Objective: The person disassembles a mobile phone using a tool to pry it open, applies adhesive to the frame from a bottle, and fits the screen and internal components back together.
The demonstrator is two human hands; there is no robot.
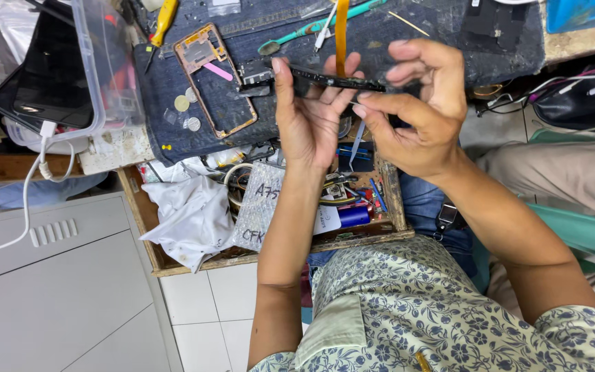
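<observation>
Two hands, left hand [309, 120] and right hand [418, 110], pinch one black phone [332, 80] edge-on between fingertips.

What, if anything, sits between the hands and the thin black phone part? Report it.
Nothing visible does. The left hand and the right hand both already pinch the thin black phone part, held edge-on above the denim mat. An orange flex ribbon rises from it, beyond the fingers.

Matt dark phone part [332, 79] with an orange glossy ribbon [341, 34]; rough blue denim cloth [394, 34] over the bench; scuffed wooden drawer [147, 227]; clear glossy plastic tub [98, 62]; crumpled white cloth [191, 217].
</observation>
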